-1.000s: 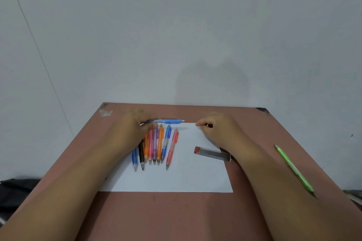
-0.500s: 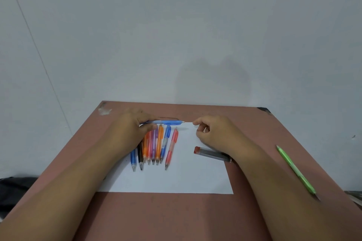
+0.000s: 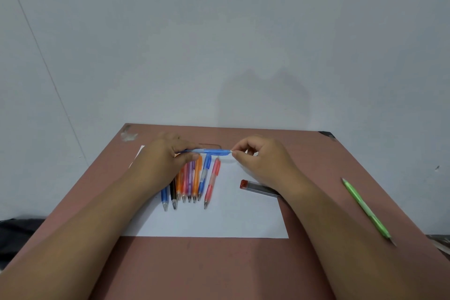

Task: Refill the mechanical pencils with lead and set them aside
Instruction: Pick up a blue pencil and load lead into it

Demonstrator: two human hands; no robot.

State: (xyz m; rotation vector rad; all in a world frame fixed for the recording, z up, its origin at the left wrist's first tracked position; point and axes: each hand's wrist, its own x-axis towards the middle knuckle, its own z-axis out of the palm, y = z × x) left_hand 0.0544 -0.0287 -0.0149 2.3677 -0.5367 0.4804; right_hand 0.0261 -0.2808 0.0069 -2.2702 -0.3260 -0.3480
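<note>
Nearest me the white paper (image 3: 219,224) lies on the brown table (image 3: 219,265), and well off to my right the green pencil (image 3: 365,209) rests alone on the bare tabletop. Farther in, the row of pencils (image 3: 192,178) lies side by side on the paper, tips toward me, with the lead case (image 3: 258,185) beside them, partly under my right wrist. Beyond the row, my left hand (image 3: 168,156) grips the blue pencil (image 3: 207,152), holding it level above the others. My right hand (image 3: 260,161) pinches at the pencil's right end, though whether a lead or the cap sits between those fingertips is too small to tell. I judge this is the feeding step, so I should keep the barrel steady in my left, line my right straight with the opening, and push gently, since a thin lead snaps under sideways pressure.
</note>
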